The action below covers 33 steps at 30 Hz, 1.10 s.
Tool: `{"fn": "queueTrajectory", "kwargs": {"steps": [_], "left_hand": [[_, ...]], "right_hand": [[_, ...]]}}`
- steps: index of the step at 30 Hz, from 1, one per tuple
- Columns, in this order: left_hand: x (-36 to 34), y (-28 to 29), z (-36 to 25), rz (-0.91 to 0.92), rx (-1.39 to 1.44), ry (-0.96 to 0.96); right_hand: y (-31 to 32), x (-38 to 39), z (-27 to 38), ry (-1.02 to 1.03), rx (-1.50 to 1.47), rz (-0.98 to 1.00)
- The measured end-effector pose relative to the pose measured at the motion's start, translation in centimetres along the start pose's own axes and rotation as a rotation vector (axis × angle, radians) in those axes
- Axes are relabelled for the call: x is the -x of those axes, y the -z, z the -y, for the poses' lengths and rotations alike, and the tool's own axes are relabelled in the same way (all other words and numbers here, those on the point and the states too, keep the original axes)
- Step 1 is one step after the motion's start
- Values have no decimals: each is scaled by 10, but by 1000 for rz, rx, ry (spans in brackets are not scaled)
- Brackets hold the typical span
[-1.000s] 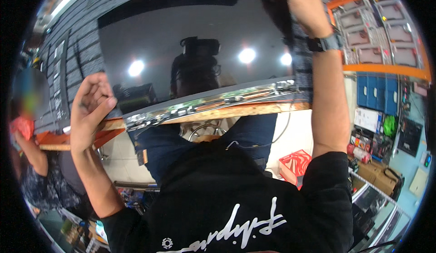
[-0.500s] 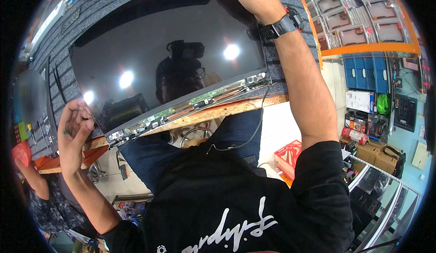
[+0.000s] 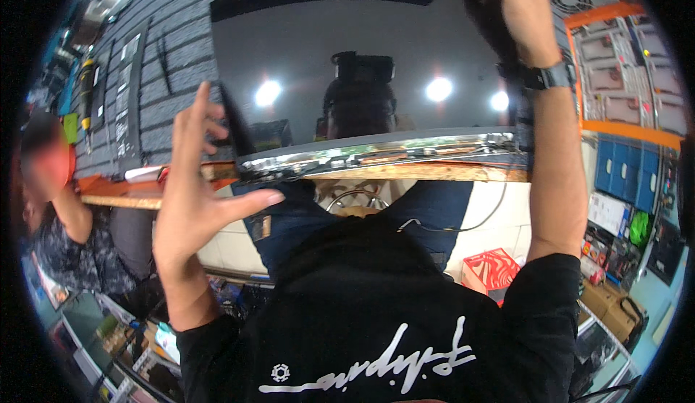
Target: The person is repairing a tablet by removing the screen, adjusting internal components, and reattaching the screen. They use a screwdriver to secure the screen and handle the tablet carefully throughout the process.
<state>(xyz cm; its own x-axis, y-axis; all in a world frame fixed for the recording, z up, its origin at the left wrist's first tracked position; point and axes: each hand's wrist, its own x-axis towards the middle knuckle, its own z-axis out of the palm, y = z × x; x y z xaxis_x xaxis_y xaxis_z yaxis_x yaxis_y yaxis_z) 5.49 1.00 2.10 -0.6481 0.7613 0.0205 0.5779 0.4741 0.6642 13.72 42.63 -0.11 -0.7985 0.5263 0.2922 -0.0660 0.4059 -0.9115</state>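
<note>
A black, glossy laptop screen (image 3: pixel 376 34) leans over the front of the bench, reflecting ceiling lights. Along its lower edge a green circuit strip (image 3: pixel 405 149) and small metal hinge parts lie exposed, somewhat blurred. A thin dark cable (image 3: pixel 478 223) dangles from the lower right corner over my lap. My right hand (image 3: pixel 527 23) grips the screen's upper right corner; some of its fingertips are cut off by the picture's top. By the lower left corner my left hand (image 3: pixel 194 186) is open, thumb and fingers spread, holding nothing.
On the ridged grey mat (image 3: pixel 190 23) lie dark tweezers (image 3: pixel 165 63), a long black battery-like part (image 3: pixel 130 91) and a yellow-black screwdriver (image 3: pixel 86 102). The wooden bench edge (image 3: pixel 434 172) runs below the screen. Another person (image 3: pixel 79 236) sits at the left. An orange-framed case (image 3: pixel 628 131) stands right.
My left hand has let go of the screen's lower left corner and spread its fingers. In the picture, the screen and my right hand have shifted right, and the screen lies more level.
</note>
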Motion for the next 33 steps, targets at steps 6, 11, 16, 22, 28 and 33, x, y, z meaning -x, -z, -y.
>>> {"fn": "queueTrajectory", "kwargs": {"steps": [6, 11, 16, 22, 28, 33], "left_hand": [[11, -17, -21, -94, -104, 24], [7, -17, -31, -64, -221, 64], [6, -17, -36, -66, -261, 94], [6, -19, -28, -125, -311, 32], [6, -19, -24, -158, -346, -35], [7, -22, -20, -177, -305, -48]], "right_hand": [[-4, 3, 12, 10, 1, -4], [-3, 3, 12, -51, -27, 10], [18, -8, -15, 59, 191, 72], [22, -6, -18, 14, 139, 72], [29, -7, -24, -10, 102, 60], [24, -4, -20, -11, 216, 50]]}}
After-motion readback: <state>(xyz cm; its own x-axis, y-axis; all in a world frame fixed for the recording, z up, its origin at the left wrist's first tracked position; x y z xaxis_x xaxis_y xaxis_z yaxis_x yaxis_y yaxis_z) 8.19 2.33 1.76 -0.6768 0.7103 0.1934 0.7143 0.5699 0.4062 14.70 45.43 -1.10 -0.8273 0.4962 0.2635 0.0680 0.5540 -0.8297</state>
